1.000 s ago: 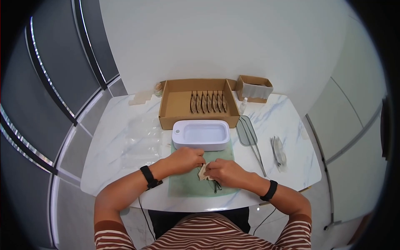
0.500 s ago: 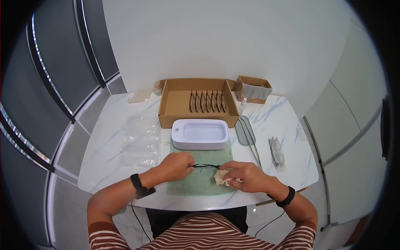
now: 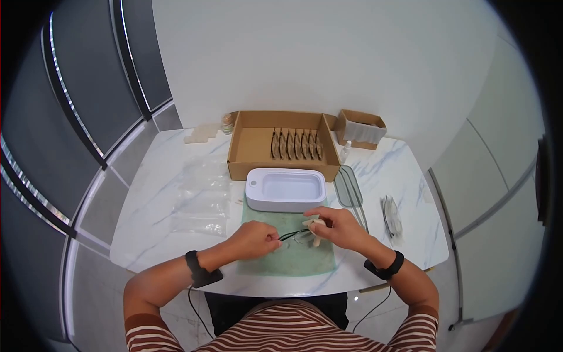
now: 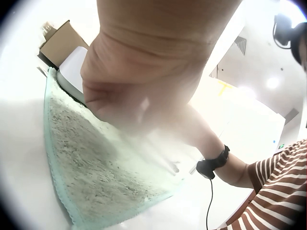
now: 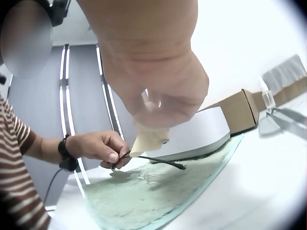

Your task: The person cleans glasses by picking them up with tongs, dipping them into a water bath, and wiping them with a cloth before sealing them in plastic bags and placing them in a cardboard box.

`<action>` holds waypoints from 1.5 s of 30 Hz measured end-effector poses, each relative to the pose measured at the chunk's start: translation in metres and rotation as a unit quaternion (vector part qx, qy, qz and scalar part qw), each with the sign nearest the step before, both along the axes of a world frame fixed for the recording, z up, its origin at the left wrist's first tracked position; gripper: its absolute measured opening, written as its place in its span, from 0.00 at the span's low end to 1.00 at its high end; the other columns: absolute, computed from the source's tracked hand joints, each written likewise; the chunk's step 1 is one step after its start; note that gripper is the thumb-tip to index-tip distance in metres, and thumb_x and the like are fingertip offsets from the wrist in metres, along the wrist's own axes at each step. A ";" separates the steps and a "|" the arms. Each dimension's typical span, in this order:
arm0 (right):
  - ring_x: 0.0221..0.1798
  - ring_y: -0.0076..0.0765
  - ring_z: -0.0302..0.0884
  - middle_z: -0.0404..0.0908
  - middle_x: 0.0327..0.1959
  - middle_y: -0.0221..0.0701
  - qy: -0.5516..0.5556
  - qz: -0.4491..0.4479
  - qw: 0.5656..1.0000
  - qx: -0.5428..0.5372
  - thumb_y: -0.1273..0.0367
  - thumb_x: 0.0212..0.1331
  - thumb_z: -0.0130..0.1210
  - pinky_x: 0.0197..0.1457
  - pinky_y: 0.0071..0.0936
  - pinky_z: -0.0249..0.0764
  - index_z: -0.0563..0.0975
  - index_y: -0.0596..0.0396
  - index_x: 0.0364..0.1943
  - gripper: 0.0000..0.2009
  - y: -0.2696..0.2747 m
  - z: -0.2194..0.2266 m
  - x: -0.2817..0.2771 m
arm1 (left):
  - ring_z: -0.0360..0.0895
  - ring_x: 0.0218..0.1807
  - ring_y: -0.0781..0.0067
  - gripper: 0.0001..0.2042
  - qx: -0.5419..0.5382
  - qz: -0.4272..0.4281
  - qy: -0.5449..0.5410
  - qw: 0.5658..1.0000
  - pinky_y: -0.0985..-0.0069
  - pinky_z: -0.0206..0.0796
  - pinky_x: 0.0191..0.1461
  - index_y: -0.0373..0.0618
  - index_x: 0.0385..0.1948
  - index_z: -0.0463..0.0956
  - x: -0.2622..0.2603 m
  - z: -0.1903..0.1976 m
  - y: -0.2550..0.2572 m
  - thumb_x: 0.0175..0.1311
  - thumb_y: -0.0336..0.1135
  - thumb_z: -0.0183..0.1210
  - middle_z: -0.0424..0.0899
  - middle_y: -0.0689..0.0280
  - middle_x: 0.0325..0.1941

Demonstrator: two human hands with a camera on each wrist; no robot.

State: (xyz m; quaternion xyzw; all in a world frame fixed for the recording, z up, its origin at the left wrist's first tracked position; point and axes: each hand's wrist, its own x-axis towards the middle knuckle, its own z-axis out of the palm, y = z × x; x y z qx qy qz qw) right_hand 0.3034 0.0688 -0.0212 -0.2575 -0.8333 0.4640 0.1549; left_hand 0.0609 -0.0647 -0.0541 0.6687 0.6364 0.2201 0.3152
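Head cam's up high, facing forward and down, far enough back for the whole table [image 3: 149, 196]. Wrist cams [image 3: 206, 277] are super close, each with its own wrist [image 4: 148, 57] hogging the top: the left looks across at the right forearm [image 4: 205, 136], the right one at the left hand [image 5: 103, 145]. All three catch the green cloth [image 3: 258, 265] and white tub [image 3: 284, 206].

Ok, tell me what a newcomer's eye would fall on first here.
First, the white basin, mid-table. Behind it, a row of dark frames stands in the wide cardboard box. Nearer the person, above the green mat, the left grip holds black glasses and the right grip a beige cloth.
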 end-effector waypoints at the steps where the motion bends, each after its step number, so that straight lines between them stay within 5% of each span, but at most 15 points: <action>1: 0.30 0.28 0.81 0.86 0.32 0.29 -0.043 0.020 0.994 0.099 0.66 0.63 0.64 0.33 0.27 0.75 0.83 0.51 0.49 0.12 -0.004 0.006 -0.006 | 0.82 0.31 0.57 0.10 0.000 -0.002 0.000 1.000 0.66 0.72 0.36 0.42 0.31 0.83 0.001 0.000 0.000 0.59 0.39 0.65 0.84 0.59 0.27; 5: 0.37 0.44 0.85 0.86 0.33 0.35 -0.095 0.116 0.934 0.326 0.62 0.58 0.65 0.39 0.37 0.78 0.86 0.44 0.46 0.13 -0.014 0.000 -0.027 | 0.82 0.33 0.55 0.10 0.033 -0.025 0.076 0.996 0.63 0.72 0.38 0.42 0.32 0.84 0.006 0.001 0.000 0.60 0.39 0.64 0.85 0.58 0.29; 10: 0.33 0.48 0.84 0.85 0.28 0.36 -0.139 0.134 0.912 0.362 0.61 0.56 0.63 0.38 0.43 0.78 0.87 0.46 0.38 0.09 -0.016 -0.006 -0.041 | 0.82 0.34 0.51 0.10 0.042 -0.028 0.050 0.997 0.60 0.72 0.39 0.42 0.31 0.85 0.000 -0.009 0.000 0.61 0.39 0.62 0.85 0.57 0.29; 22: 0.33 0.48 0.84 0.87 0.29 0.34 -0.176 0.183 0.936 0.246 0.62 0.57 0.62 0.39 0.40 0.78 0.88 0.43 0.39 0.09 -0.001 -0.011 -0.055 | 0.82 0.32 0.52 0.12 -0.001 -0.032 0.019 0.999 0.63 0.72 0.39 0.41 0.31 0.85 -0.007 -0.014 0.002 0.64 0.42 0.61 0.85 0.56 0.28; 27: 0.31 0.32 0.83 0.86 0.29 0.33 -0.029 0.092 0.988 0.120 0.67 0.60 0.63 0.39 0.28 0.76 0.86 0.52 0.41 0.08 0.003 -0.016 -0.042 | 0.84 0.30 0.65 0.12 -0.049 -0.041 -0.020 0.998 0.69 0.73 0.38 0.41 0.31 0.85 -0.012 -0.006 0.000 0.62 0.42 0.63 0.86 0.59 0.27; 34: 0.34 0.17 0.77 0.85 0.30 0.26 0.040 -0.072 0.996 -0.037 0.68 0.65 0.60 0.39 0.20 0.73 0.85 0.60 0.41 0.09 0.013 -0.006 -0.020 | 0.82 0.30 0.64 0.12 -0.022 -0.059 0.050 0.997 0.69 0.73 0.37 0.42 0.33 0.85 -0.003 -0.005 -0.005 0.60 0.41 0.66 0.84 0.61 0.27; 42: 0.25 0.14 0.70 0.81 0.28 0.22 0.043 -0.136 0.976 -0.164 0.67 0.68 0.59 0.26 0.16 0.64 0.85 0.59 0.44 0.10 0.028 -0.015 0.011 | 0.77 0.30 0.76 0.08 0.086 -0.043 -0.197 0.976 0.75 0.69 0.37 0.38 0.36 0.83 0.000 0.024 -0.010 0.65 0.34 0.66 0.83 0.66 0.29; 45: 0.24 0.14 0.69 0.79 0.26 0.21 0.053 -0.133 0.975 -0.169 0.64 0.69 0.60 0.24 0.16 0.64 0.84 0.58 0.45 0.11 0.029 -0.023 0.014 | 0.72 0.30 0.86 0.08 0.041 -0.026 -0.240 0.970 0.82 0.66 0.35 0.39 0.37 0.82 0.007 0.042 -0.012 0.68 0.34 0.66 0.81 0.72 0.30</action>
